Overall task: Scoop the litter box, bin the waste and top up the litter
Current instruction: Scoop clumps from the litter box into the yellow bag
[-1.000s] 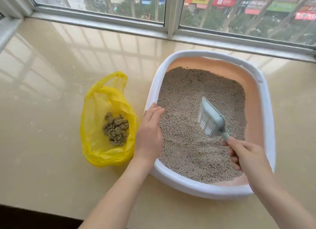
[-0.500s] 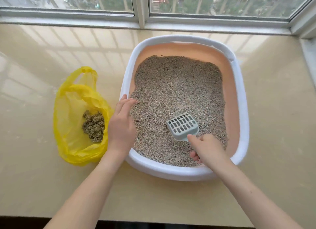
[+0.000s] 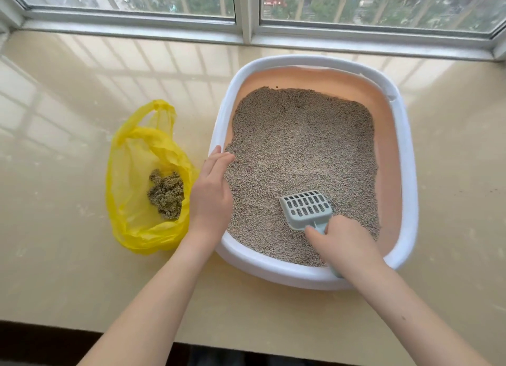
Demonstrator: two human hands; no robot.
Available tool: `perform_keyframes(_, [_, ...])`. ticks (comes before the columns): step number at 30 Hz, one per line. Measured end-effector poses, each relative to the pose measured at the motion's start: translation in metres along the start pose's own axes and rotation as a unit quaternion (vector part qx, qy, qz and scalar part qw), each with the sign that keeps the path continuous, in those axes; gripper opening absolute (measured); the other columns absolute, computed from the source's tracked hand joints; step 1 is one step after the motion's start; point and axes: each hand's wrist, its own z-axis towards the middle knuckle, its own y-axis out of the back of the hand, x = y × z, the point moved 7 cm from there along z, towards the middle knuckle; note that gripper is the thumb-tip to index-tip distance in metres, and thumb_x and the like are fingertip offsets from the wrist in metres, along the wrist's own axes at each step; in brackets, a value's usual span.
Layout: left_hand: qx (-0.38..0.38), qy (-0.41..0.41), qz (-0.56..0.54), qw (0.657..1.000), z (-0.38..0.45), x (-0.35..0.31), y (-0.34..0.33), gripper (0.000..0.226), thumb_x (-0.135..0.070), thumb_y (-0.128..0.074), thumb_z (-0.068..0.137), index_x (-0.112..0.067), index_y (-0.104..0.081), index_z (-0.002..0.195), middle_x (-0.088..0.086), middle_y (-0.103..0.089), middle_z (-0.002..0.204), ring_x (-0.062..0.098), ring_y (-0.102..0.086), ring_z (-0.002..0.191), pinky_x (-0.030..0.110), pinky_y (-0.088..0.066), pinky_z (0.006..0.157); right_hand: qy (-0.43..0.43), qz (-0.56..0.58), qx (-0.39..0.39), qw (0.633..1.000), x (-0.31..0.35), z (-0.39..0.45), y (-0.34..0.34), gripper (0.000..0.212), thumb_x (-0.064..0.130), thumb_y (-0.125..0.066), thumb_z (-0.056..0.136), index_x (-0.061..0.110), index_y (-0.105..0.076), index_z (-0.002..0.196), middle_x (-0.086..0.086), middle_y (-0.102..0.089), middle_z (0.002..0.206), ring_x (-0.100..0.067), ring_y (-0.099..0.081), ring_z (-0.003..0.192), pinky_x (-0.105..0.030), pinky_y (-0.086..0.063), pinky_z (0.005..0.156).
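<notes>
Scoop (image 3: 305, 209), raised on edge a second ago, now lies flat on the litter (image 3: 301, 146) at the near side of the litter box (image 3: 409, 174), apparently empty: sifting continues. Right hand (image 3: 342, 245) fingers curl round its handle; left hand (image 3: 212, 190) rests straight-fingered on the rim. Yellow bag (image 3: 137, 201) holding waste clump (image 3: 166, 193) lies beside the box on the surface (image 3: 68, 270); nothing obstructs

Soft daylight is coming through the window (image 3: 246, 1) beyond the fingers, brightening the scene evenly. The sill (image 3: 82, 92) is showing pale glare and frame reflections. Edges are bending from wide-angle distortion; shadows are staying faint.
</notes>
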Motion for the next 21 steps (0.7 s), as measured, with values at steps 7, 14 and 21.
perform_keyframes(7, [0.006,-0.009,-0.008,1.000,0.000,0.000,0.000,0.050,0.013,-0.033,0.081,-0.005,-0.058,0.121,0.005,-0.054,0.129,0.012,-0.036,0.136,0.016,-0.028,0.107,0.005,-0.133,-0.152,0.979,0.017,-0.002,0.029,0.039,0.049,-0.041,0.091,0.013,-0.055,0.093,-0.004,-0.060,0.089,-0.028,-0.048,0.086,-0.037,-0.039,0.076])
perform_keyframes(14, [0.024,-0.024,-0.059,0.998,0.000,-0.002,0.007,0.046,0.006,-0.036,0.080,-0.007,-0.060,0.116,0.005,-0.057,0.125,0.016,-0.040,0.133,0.029,-0.034,0.107,0.238,0.024,-0.242,0.940,0.094,-0.017,0.023,0.037,0.017,-0.063,0.086,0.005,-0.059,0.122,-0.009,-0.063,0.115,-0.026,-0.055,0.109,-0.035,-0.044,0.094])
perform_keyframes(21, [-0.007,-0.038,-0.031,0.999,-0.018,0.033,0.087,0.038,0.004,-0.048,0.081,-0.008,-0.061,0.114,0.003,-0.060,0.114,0.013,-0.054,0.106,0.014,-0.038,0.089,0.351,0.129,-0.258,0.891,0.201,-0.055,-0.012,0.022,0.002,-0.056,0.083,0.003,-0.062,0.104,-0.009,-0.061,0.099,-0.023,-0.055,0.093,-0.029,-0.044,0.083])
